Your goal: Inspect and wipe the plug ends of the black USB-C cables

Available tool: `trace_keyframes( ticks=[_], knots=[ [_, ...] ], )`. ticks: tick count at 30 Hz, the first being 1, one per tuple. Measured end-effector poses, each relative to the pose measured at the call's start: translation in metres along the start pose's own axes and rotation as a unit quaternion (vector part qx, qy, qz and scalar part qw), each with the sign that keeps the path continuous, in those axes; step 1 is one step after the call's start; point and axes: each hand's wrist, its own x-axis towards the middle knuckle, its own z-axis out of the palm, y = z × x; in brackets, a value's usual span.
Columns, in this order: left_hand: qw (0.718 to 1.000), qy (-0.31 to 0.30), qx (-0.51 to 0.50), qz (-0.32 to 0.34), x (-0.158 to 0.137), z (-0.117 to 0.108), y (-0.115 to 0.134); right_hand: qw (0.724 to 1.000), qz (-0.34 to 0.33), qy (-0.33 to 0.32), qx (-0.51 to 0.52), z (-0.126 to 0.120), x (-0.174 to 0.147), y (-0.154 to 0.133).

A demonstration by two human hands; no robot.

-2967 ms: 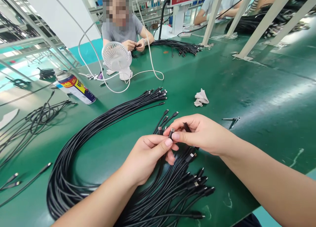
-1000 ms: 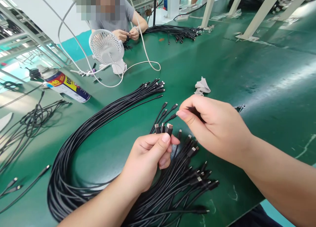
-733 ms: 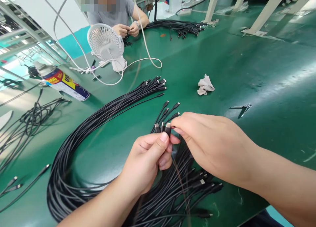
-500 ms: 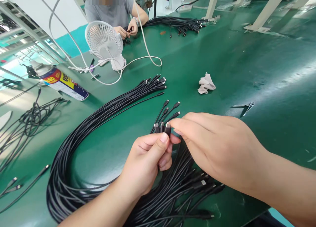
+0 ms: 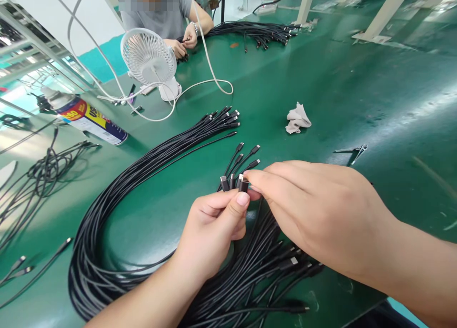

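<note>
My left hand (image 5: 217, 228) is closed around several black USB cables, their plugs (image 5: 224, 183) standing up in a row above the thumb. Beside the thumb, the rightmost plug (image 5: 243, 184) touches the fingertips of my right hand (image 5: 317, 209). Those fingers are bent in a pinch at its metal end; the palm side is hidden. More cable ends (image 5: 254, 164) lie just behind my hands. Under and around my wrists runs a thick looped bundle of black cables (image 5: 117, 194), with loose plugs (image 5: 293, 261) below my right hand.
A white fan (image 5: 149, 56) with a trailing white cord and a spray can (image 5: 94, 121) stand at the left. Tangled cables (image 5: 46, 171) lie nearer. A crumpled cloth (image 5: 298, 118) and a small metal tool (image 5: 353, 152) sit to the right. Opposite, a person (image 5: 160, 23) handles cables.
The rightmost plug has shifted slightly against its neighbours, and my left thumb has slid a little with it. My right fingertips stay beside the plug. The view has tilted slightly.
</note>
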Motion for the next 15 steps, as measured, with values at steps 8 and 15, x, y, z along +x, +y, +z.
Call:
trace_keyframes(
  ticks=[8,15],
  knots=[
    [0.999,0.031,0.04,0.004,0.0021,0.0023,0.0012,0.999,0.015,-0.031,-0.013,-0.0005,-0.0014,0.0021],
    [0.999,0.034,0.04,-0.002,0.0024,0.0004,0.0007,0.999,0.014,-0.05,-0.014,-0.0024,-0.0027,0.0037]
  ],
)
